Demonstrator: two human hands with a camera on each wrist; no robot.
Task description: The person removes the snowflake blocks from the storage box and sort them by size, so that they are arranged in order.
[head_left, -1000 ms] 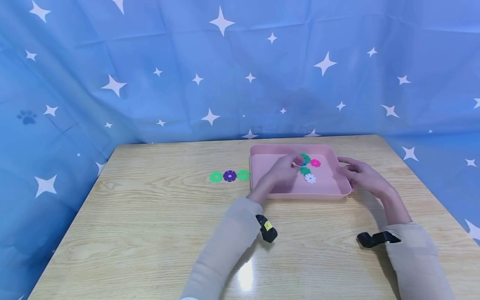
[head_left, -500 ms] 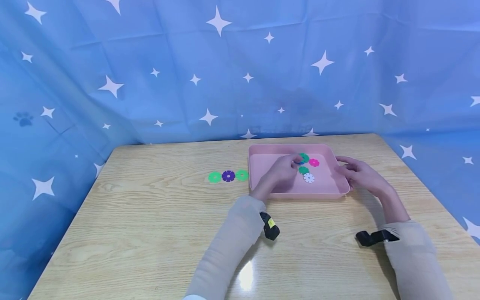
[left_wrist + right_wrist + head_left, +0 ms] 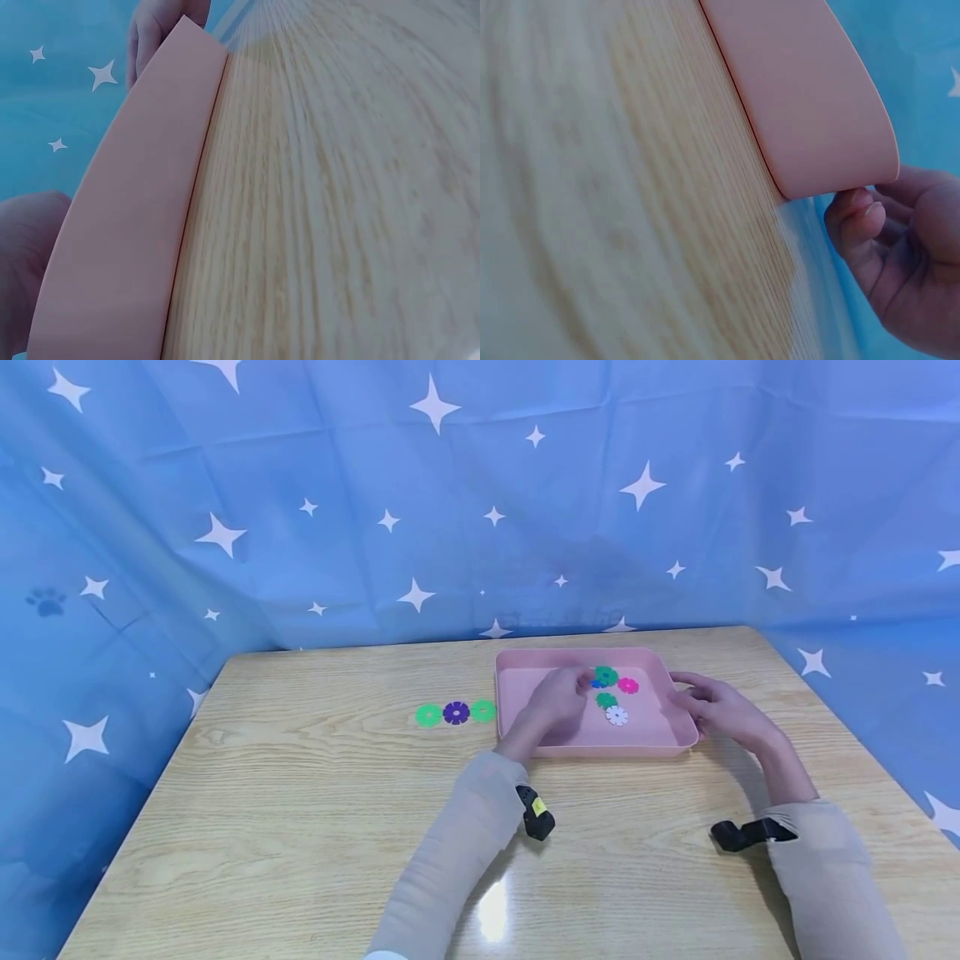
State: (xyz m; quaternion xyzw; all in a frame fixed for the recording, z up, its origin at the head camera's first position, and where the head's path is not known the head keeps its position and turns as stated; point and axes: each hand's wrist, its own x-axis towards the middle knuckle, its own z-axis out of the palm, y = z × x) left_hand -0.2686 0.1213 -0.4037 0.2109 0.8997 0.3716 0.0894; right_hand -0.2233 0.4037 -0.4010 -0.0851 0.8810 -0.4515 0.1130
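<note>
A shallow pink tray (image 3: pixel 600 750) lies on the table, with small notched discs in it. My left hand (image 3: pixel 553 700) reaches over its near wall. The fingertips are beside a blue disc (image 3: pixel 597 684), which a dark green disc (image 3: pixel 606 676) partly covers. Whether those fingers pinch anything is hidden; the left wrist view shows only part of the hand behind the tray wall. Also in the tray are a pink disc (image 3: pixel 628 686), another green disc (image 3: pixel 607 701) and a white disc (image 3: pixel 617 716). At the right end, my right hand (image 3: pixel 716 704) grips the tray's wall.
Left of the tray, a light green disc (image 3: pixel 429 716), a purple disc (image 3: pixel 456 713) and a second light green disc (image 3: pixel 483 711) form a row on the wooden table (image 3: pixel 300 810). A blue star-patterned curtain (image 3: pixel 337 527) hangs behind.
My left hand has drawn slightly left from the green and blue discs, so more of the blue disc shows. The right hand stays on the tray's end. The view has shifted a little.
</note>
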